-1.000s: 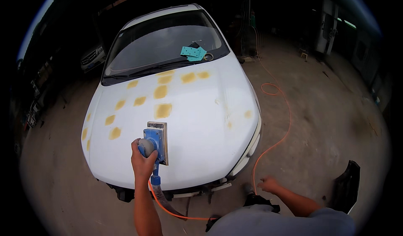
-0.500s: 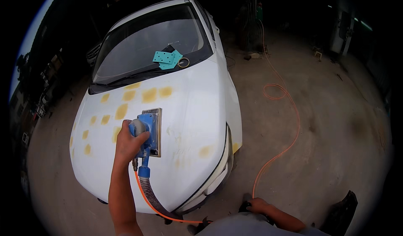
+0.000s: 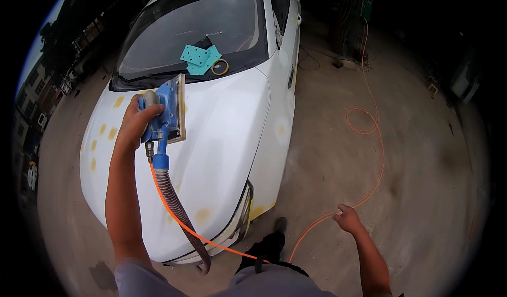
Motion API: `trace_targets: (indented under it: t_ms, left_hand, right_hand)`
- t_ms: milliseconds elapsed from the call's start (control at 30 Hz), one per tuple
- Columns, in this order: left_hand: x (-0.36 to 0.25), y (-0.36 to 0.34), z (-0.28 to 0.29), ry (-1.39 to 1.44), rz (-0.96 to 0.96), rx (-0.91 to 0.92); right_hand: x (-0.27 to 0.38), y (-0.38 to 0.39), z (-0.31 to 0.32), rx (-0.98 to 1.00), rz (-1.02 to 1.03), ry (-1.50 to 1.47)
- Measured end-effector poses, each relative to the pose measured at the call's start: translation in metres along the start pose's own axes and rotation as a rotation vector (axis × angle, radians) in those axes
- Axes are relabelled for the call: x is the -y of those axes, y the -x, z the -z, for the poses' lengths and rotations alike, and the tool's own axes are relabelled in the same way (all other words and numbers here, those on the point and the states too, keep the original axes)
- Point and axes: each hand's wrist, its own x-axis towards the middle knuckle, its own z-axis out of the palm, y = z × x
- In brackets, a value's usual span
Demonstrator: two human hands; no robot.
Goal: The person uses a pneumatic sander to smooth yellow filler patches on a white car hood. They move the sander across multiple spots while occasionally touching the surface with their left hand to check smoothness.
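My left hand [image 3: 138, 118] grips a blue sander [image 3: 169, 107] with a grey top over the white car hood [image 3: 227, 123]. The sander's rectangular pad [image 3: 181, 107] is tilted, facing right; I cannot tell whether an edge touches the hood. A ribbed dust hose [image 3: 171, 196] and an orange air hose [image 3: 211, 242] hang from the tool toward my waist. Out to the right, my right hand [image 3: 348, 219] reaches over the floor with its fingers apart, beside another stretch of orange hose [image 3: 311, 226], slightly blurred there.
Teal perforated sanding sheets [image 3: 198, 58] and a tape roll [image 3: 219, 67] lie at the windshield base. Yellowish patches [image 3: 112, 133] dot the hood. Orange hose loops [image 3: 362, 120] across the concrete floor [image 3: 422, 165]. My shoe [image 3: 280, 224] stands by the headlight [image 3: 240, 220].
The sander has moved up and left in view, its pad tilting more. My right hand has swung outward from beside my waist, and the floor hose has shifted. The view has moved too.
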Motion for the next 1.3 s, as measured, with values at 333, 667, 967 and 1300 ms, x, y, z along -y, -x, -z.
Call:
trace_targets:
  t_ms: [333,667,967,1300]
  left_hand:
    - [0.168,-0.197,-0.043,-0.437,0.196,-0.133]
    - [0.121,-0.202,-0.092,-0.723,0.371,-0.213]
    - [0.110,-0.233,-0.110,-0.988,0.505,-0.402]
    - [0.089,-0.230,-0.137,-0.988,0.555,-0.341]
  right_hand:
    - [0.155,-0.171,0.052,0.320,0.512,0.044]
    - [0.338,-0.378,0.082,0.443,0.777,-0.093]
    - [0.549,-0.575,-0.036,0.336,1.243,0.185]
    - [0.559,-0.613,-0.087,0.562,1.312,0.154]
